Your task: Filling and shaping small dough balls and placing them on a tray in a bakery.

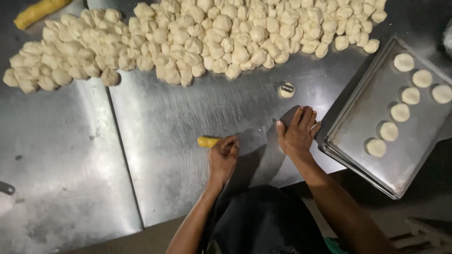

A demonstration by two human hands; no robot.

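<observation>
Steel table (165, 122); left hand (222, 157) closed around yellow stick (207, 141), mostly hidden; right hand (297, 134) flat, fingers together, covering something unseen near tray (358, 117).

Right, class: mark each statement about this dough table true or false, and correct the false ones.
1. The left hand holds a yellow piece. True.
2. The right hand presses flat on the steel table with nothing visible in its grip. True.
3. The metal tray holds two dough rounds. False: seven rounds lie on it, in two rows.
4. The big heap of dough pieces sits on the tray. False: it lies on the table, along the far side.
5. A single small dough round lies alone between the heap and the right hand. True.
</observation>
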